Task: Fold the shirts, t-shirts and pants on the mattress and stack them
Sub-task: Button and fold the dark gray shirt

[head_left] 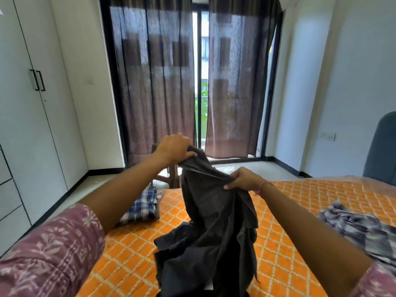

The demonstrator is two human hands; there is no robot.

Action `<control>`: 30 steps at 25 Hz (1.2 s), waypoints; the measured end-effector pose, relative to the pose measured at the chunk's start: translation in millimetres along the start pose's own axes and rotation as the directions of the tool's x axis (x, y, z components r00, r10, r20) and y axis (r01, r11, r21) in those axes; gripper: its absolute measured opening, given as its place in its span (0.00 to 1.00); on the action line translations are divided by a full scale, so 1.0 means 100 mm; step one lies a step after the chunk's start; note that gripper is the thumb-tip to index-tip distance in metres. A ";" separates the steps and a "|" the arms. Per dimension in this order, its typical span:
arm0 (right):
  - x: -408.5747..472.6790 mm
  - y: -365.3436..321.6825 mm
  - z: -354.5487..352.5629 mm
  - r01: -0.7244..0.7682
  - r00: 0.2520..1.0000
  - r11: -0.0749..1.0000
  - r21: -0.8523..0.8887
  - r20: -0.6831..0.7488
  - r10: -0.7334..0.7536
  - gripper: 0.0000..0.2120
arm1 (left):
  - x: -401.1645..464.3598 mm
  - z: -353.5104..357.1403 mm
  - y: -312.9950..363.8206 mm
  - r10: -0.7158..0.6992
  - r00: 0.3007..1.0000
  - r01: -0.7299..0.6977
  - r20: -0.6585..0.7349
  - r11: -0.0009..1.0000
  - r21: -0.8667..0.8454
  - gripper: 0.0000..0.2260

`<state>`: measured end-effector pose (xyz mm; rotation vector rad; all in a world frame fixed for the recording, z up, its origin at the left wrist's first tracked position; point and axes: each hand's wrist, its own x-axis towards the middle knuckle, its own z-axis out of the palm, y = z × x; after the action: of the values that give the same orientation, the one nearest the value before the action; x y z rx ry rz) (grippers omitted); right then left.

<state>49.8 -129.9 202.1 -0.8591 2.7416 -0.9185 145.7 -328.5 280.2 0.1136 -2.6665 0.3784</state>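
— Over the mattress, item one?
— Dark grey garment, lifted, its lower folds pooled on the orange quilted cover. Left hand, grip clenched round the top edge, raised higher; right hand, grip pinching the same edge, lower and nearer.
— Item two?
— Blue plaid folded shirt, lying at the mattress's left edge.
— Item three?
— Grey checked cloth, crumpled, on the right, well apart from the folded one.
— Backdrop?
— Brown curtains; white wardrobe, left.
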 end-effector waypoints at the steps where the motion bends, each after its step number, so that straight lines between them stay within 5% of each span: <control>1: -0.01 0.02 -0.01 0.044 0.997 0.999 0.009 0.067 -0.045 0.11 | 0.04 -0.04 -0.08 0.003 0.999 -0.004 0.033 1.000 0.005 0.18; 4: 0.02 0.02 -0.07 0.086 0.992 0.995 -0.056 0.100 -0.080 0.08 | 0.04 -0.11 -0.22 -0.024 0.991 0.021 0.132 1.000 0.017 0.19; 7: 0.04 -0.08 -0.21 0.058 0.998 0.934 0.353 -0.032 -0.050 0.08 | -0.07 -0.12 -0.31 -0.002 0.986 0.011 0.169 0.998 -0.054 0.29; 9: 0.03 -0.19 -0.31 0.152 0.976 0.900 0.409 -0.208 -0.071 0.07 | -0.16 -0.14 -0.35 0.074 0.987 -0.085 0.143 0.994 0.073 0.33; 11: 0.06 -0.30 -0.36 0.279 0.914 0.953 0.115 -0.335 -0.227 0.08 | -0.21 -0.11 -0.41 0.125 0.989 -0.143 0.083 0.950 0.277 0.29; 12: 0.06 -0.33 -0.38 0.330 0.899 0.941 -0.074 -0.280 -0.338 0.12 | -0.22 -0.08 -0.45 0.098 0.994 -0.107 0.045 0.940 0.323 0.22; 14: 0.07 -0.37 -0.44 0.329 0.922 0.891 -0.312 -0.101 -0.375 0.19 | -0.26 -0.03 -0.51 -0.091 0.995 0.095 -0.028 0.977 0.190 0.11; 16: 0.07 -0.41 -0.54 0.161 0.934 0.844 -0.512 -0.196 -0.298 0.19 | -0.26 0.02 -0.52 -0.304 0.953 0.304 0.018 0.947 -0.107 0.07; 18: 0.07 -0.47 -0.64 -0.052 0.904 0.834 -0.550 -0.381 -0.195 0.16 | -0.21 0.03 -0.48 -0.347 0.933 0.356 0.092 0.859 -0.368 0.08; 21: 0.06 -0.52 -0.74 -0.200 0.898 0.909 -0.365 -0.439 0.021 0.17 | -0.13 -0.09 -0.45 -0.232 0.965 0.254 0.123 0.712 -0.655 0.11; 24: 0.01 -0.62 -0.86 -0.204 0.940 0.949 -0.241 -0.319 0.121 0.19 | -0.07 -0.21 -0.41 -0.317 0.921 0.363 0.228 0.479 -0.800 0.13; 27: -0.02 -0.86 -1.01 -0.133 0.982 0.853 -0.505 -0.181 0.047 0.22 | 0.00 -0.35 -0.35 -0.522 0.780 0.469 0.345 0.121 -0.875 0.10; 30: 0.00 -0.98 -1.02 -0.098 0.995 0.772 -0.628 -0.068 0.072 0.15 | 0.04 -0.43 -0.34 -0.594 0.727 0.423 0.345 -0.009 -0.906 0.15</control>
<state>67.3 -141.3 342.4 -0.7787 3.1270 0.0469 165.0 -349.0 327.4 0.6232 -1.9374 -1.5162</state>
